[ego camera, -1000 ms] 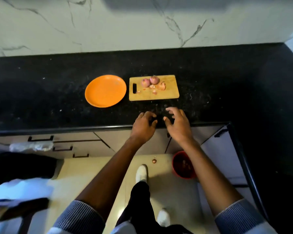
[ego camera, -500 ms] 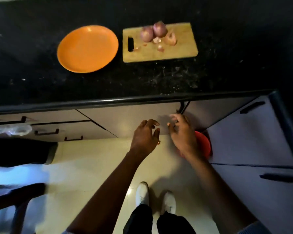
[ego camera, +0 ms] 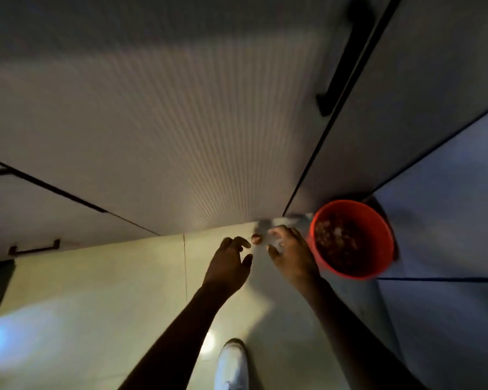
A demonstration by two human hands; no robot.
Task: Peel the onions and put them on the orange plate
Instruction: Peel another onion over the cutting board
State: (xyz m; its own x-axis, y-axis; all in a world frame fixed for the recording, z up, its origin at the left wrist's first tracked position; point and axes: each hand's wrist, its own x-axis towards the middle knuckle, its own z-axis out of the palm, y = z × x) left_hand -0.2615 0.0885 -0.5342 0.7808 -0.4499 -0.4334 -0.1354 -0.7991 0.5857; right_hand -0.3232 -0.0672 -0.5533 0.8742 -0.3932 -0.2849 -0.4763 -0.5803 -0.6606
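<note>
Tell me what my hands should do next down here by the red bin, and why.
Probably close the right hand on the small onion lying on the floor and lift it. Both hands hold nothing; the left hand hovers beside it with loosely curled fingers, and the onion sits between their fingertips, just left of the red bin.

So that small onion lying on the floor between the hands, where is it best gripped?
Probably across its round sides, coming down from above. The small onion lies on the floor tile near the cabinet base, between the left hand and right hand. Thumb and fingertips either side should suit it.
</note>
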